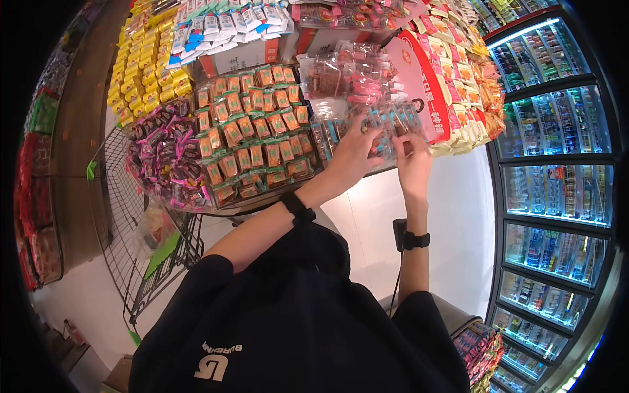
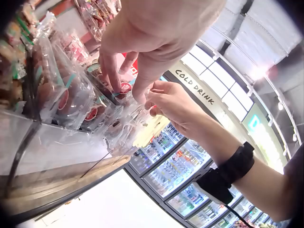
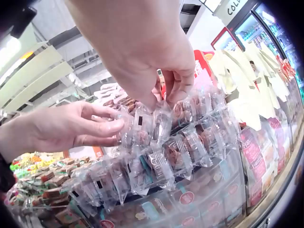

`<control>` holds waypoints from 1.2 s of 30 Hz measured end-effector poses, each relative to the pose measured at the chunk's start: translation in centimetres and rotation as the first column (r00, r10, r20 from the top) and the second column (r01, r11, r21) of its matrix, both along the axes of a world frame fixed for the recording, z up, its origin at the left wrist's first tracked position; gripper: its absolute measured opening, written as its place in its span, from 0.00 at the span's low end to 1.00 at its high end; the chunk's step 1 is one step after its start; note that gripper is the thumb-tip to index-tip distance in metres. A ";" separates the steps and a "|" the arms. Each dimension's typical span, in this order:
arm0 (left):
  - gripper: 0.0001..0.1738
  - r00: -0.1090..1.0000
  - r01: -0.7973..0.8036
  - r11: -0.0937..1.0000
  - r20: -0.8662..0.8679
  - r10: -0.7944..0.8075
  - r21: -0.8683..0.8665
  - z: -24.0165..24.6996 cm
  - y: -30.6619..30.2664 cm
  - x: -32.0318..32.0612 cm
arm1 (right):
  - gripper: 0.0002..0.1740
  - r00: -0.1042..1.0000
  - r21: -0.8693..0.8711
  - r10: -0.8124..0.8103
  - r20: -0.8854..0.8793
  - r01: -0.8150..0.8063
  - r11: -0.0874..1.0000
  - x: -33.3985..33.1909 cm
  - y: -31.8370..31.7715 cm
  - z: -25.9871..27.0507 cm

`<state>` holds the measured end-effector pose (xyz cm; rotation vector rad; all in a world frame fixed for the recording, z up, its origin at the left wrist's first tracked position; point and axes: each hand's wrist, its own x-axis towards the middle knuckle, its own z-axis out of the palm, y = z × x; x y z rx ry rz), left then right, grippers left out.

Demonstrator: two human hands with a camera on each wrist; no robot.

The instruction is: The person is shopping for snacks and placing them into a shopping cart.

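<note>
Both hands are over a display of clear plastic snack packets [image 3: 194, 142] that hold brownish pieces, some with round red labels. My left hand [image 1: 356, 152] pinches a clear packet [image 3: 135, 129] between thumb and fingers, at the near side of the pile. Just to its right, my right hand [image 1: 414, 165] reaches down with thumb and fingertips closed on the top end of another clear packet [image 3: 162, 122]. The two packets are side by side in the right wrist view. The left wrist view shows a red round label [image 2: 125, 88] beside the left fingers.
Green-edged orange packets [image 1: 252, 124] fill the section to the left, with purple-pink sweets [image 1: 167, 157] and yellow packs [image 1: 147, 72] beyond. A red-and-white sign [image 1: 426, 92] stands behind the right hand. A shopping cart [image 1: 131, 196] is at the left, drink fridges [image 1: 557, 124] at the right.
</note>
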<state>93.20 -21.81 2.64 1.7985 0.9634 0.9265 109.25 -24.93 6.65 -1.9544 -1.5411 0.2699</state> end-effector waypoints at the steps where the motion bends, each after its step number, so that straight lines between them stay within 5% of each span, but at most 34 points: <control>1: 0.45 1.000 0.007 1.000 -0.010 -0.007 -0.010 0.5 0.1 -0.1 | 0.10 0.996 0.055 0.025 0.085 -0.030 0.998 0.0 -0.2 0.0; 6: 0.46 0.997 0.007 0.979 -0.081 0.010 0.202 -1.7 -0.5 -0.2 | 0.20 0.885 0.170 0.053 0.463 -0.147 0.974 0.4 -0.3 -2.0; 10: 0.43 0.996 0.008 0.977 -0.093 0.012 0.214 -1.7 -1.9 -0.2 | 0.28 0.889 -0.001 0.099 0.447 -0.111 0.994 0.1 -0.6 -1.7; 14: 0.41 0.986 0.031 0.884 -0.161 0.050 0.467 -3.1 -2.8 -0.3 | 0.31 0.864 -0.013 0.075 0.498 -0.080 0.997 1.1 -0.5 -2.2; 18: 0.41 0.976 0.128 0.931 -0.208 -0.057 0.343 -3.0 -3.3 -0.6 | 0.33 0.866 -0.070 0.103 0.489 -0.079 0.994 1.9 0.0 -2.6; 21: 0.39 0.992 0.097 0.886 -0.112 -0.051 0.454 -2.7 -3.8 -1.2 | 0.33 0.870 -0.084 0.129 0.476 -0.102 0.991 2.1 -0.1 -2.2; 22: 0.37 0.989 0.128 0.937 -0.113 -0.096 0.325 -2.1 -4.3 -1.5 | 0.34 0.891 -0.112 0.156 0.427 -0.119 0.987 2.2 -0.2 -1.7; 28: 0.19 0.975 0.211 0.973 -0.093 -0.202 0.091 2.8 -8.5 -6.8 | 0.25 0.962 0.288 0.125 0.241 -0.194 0.938 -1.2 -4.2 -0.3; 33: 0.10 0.997 0.073 0.997 0.028 -0.073 0.006 2.9 -14.0 -13.1 | 0.14 0.918 0.207 0.339 0.207 -0.379 0.902 -4.3 -10.2 -4.0; 36: 0.14 0.980 0.003 0.998 -0.201 0.009 0.059 1.2 -18.5 -16.1 | 0.11 0.871 0.068 0.475 0.127 -0.485 0.872 -5.7 -14.9 -5.9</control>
